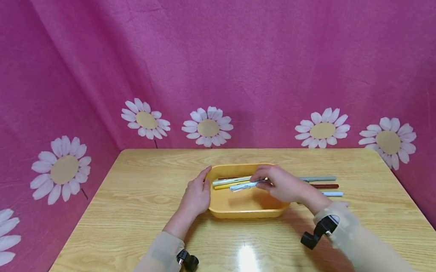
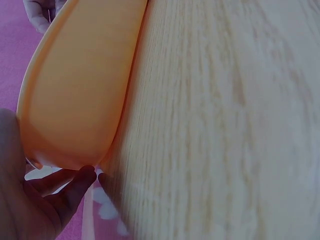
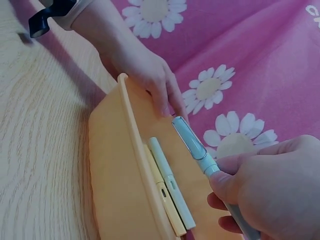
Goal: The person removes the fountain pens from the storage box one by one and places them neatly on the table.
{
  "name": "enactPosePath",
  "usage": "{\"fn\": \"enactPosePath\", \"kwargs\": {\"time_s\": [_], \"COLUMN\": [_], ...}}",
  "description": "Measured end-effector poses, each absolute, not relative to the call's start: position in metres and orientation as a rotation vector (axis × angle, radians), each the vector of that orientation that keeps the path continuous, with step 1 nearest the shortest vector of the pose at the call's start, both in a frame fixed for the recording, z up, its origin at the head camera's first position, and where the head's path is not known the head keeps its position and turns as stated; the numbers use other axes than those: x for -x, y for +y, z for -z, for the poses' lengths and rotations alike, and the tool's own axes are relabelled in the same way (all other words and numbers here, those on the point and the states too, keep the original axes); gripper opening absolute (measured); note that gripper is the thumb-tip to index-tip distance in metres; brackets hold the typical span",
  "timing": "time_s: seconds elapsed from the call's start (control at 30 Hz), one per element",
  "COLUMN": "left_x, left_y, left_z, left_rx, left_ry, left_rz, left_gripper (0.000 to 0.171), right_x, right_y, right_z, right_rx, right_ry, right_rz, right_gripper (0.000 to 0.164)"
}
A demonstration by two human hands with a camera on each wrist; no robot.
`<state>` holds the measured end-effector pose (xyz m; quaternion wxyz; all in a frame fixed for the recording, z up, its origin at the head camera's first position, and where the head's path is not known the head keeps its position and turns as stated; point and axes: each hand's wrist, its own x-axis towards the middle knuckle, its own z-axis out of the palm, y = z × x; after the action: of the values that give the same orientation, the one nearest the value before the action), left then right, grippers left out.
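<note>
My left hand (image 1: 199, 196) grips the left end of a yellow-orange plastic bin (image 1: 247, 214), with thumb and fingers at the rim. Over the bin, my right hand (image 1: 281, 184) pinches a light blue fountain pen (image 3: 189, 137) by its barrel. Its capped end with a wire clip points left, toward the left hand. Inside the bin, a pale green pen (image 3: 171, 182) and a yellow pen (image 3: 162, 187) lie side by side along the far wall. A dark pen shows partly behind them in the head view.
Right of the bin, a grey-green pen (image 1: 323, 178), a dark red pen (image 1: 325, 186) and a pale blue pen (image 1: 332, 194) lie on the wooden table (image 1: 159, 174), partly behind the right forearm. A pink flowered curtain (image 1: 235, 66) hangs behind and at the sides.
</note>
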<state>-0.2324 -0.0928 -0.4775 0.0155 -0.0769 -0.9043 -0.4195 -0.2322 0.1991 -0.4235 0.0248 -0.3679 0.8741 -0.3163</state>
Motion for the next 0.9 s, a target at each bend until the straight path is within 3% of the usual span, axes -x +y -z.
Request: {"fn": "enactPosePath", "kwargs": {"time_s": [0.9], "left_x": [0.232], "left_y": [-0.092], "left_z": [0.477], "left_rx": [0.244], "left_ry": [-2.817], "left_rz": [1.295], "left_gripper": [0.05], "right_x": [0.203], "right_y": [0.248], "right_z": [0.405], "right_rx": [1.099], "right_ry": [2.85], "right_rz": [1.115], "right_gripper": [0.027]}}
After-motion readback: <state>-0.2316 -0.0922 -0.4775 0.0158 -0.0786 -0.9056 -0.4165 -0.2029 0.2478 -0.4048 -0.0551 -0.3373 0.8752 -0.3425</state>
